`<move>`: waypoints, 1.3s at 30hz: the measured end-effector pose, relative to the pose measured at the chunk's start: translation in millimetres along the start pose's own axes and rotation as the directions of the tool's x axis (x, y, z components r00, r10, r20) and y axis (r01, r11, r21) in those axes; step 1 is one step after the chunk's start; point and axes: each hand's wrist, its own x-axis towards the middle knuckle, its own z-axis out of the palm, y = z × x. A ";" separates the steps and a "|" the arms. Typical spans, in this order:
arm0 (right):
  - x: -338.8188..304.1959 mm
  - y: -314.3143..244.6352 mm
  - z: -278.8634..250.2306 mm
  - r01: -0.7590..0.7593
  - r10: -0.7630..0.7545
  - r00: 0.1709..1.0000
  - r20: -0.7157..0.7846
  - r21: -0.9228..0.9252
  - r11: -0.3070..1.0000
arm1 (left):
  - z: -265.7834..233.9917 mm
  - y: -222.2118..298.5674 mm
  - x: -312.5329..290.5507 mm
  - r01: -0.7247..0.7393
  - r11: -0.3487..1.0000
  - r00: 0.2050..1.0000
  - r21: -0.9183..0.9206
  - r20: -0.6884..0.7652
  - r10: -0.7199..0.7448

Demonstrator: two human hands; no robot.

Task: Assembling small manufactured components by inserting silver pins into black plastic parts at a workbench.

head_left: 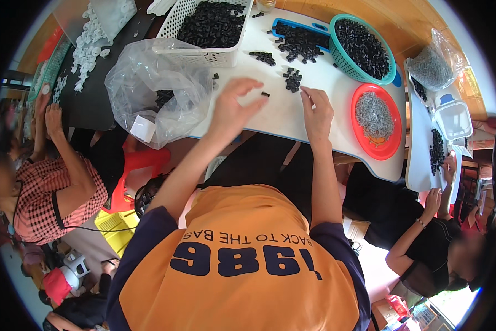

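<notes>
Over the white table my left hand is open, thumb and fingers spread apart. Just beyond its thumb tip is a small black plastic piece; I cannot tell whether the thumb touches it. My right hand has its thumb and forefinger drawn together beside a small heap of black pieces; whatever is pinched there is too small to name. More loose black pieces lie farther back. To the right of my right hand sits a red plate with a pile of small, thin metallic-looking parts.
A white perforated basket and a teal basket hold black pieces. Pieces also spill over a blue tray. A clear plastic bag hangs over the table's left edge. Co-workers sit at neighbouring tables on both sides.
</notes>
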 end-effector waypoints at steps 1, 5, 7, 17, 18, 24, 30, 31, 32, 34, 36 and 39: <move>-6.6 1.4 0.4 -0.015 0.015 1.000 -0.010 0.004 1.000 | 11.2 -10.0 -13.0 -0.022 0.992 0.999 0.122 0.026 0.019; -21.6 5.6 -1.9 -0.041 0.043 0.995 -0.086 0.030 0.999 | 40.0 -46.1 -17.4 -0.119 0.945 0.993 0.305 0.037 0.113; -23.6 6.7 -4.5 -0.074 0.078 0.989 -0.123 0.041 0.996 | 45.9 -54.1 -6.5 -0.137 0.933 0.989 0.333 0.100 0.110; -22.9 11.7 -4.6 -0.101 0.104 0.992 -0.074 0.051 0.994 | 40.1 -38.2 11.1 -0.149 0.947 0.976 0.285 0.199 0.093; -19.7 12.7 -3.7 -0.083 0.085 0.995 -0.058 0.030 0.996 | 30.5 -29.5 20.9 -0.211 0.934 0.977 0.289 0.100 0.190; 12.0 21.3 12.3 0.156 -0.147 0.988 0.056 -0.215 0.964 | -34.9 31.4 70.2 -0.266 0.785 0.905 0.560 -0.136 0.404; 16.2 15.7 16.0 0.196 -0.194 0.980 0.034 -0.220 0.955 | -6.6 46.3 29.7 -0.238 0.921 0.967 0.308 -0.017 0.256; 15.0 11.5 13.0 0.160 -0.156 0.987 0.035 -0.217 0.963 | 0.7 45.8 22.9 -0.206 0.941 0.976 0.270 -0.011 0.217; 13.6 6.7 7.9 0.107 -0.106 0.994 0.015 -0.057 0.993 | 7.0 45.4 16.8 -0.172 0.957 0.984 0.232 -0.007 0.179; 6.1 -4.3 -6.2 -0.054 0.045 0.998 0.042 0.252 0.966 | 18.9 46.3 6.8 -0.005 1.000 1.000 -0.001 0.022 0.005; -0.8 -15.3 -16.7 -0.144 0.119 0.989 0.085 0.444 0.884 | 31.2 48.9 0.3 0.106 0.970 0.993 -0.217 0.072 -0.092; -18.5 -26.1 -30.8 -0.198 0.125 0.979 0.159 0.623 0.757 | 47.3 53.4 -8.3 0.103 0.891 0.993 -0.442 0.104 -0.063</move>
